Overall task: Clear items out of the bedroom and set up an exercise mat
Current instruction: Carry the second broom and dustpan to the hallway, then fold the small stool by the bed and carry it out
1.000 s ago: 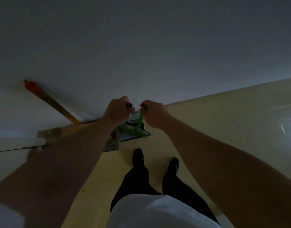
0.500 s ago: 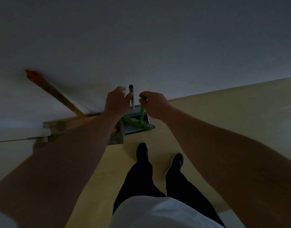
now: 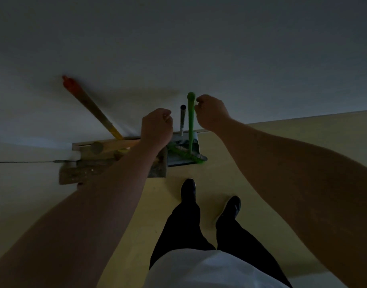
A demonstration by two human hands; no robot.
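Where the floor's edge meets the wall, a green plastic broom handle, seemingly light and stiff, is stood, best gripped mid-shaft. The left hand is clenched empty; the right hand's grasp cannot be told.

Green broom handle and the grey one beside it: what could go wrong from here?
The green handle stands almost upright with the right hand only beside its top, no clear grip; it could tip away from the wall.
The grey handle stands apart from the left hand and close to the green one, so one falling may knock the other.
The dustpan lies just ahead of the left shoe; a step forward might kick it.
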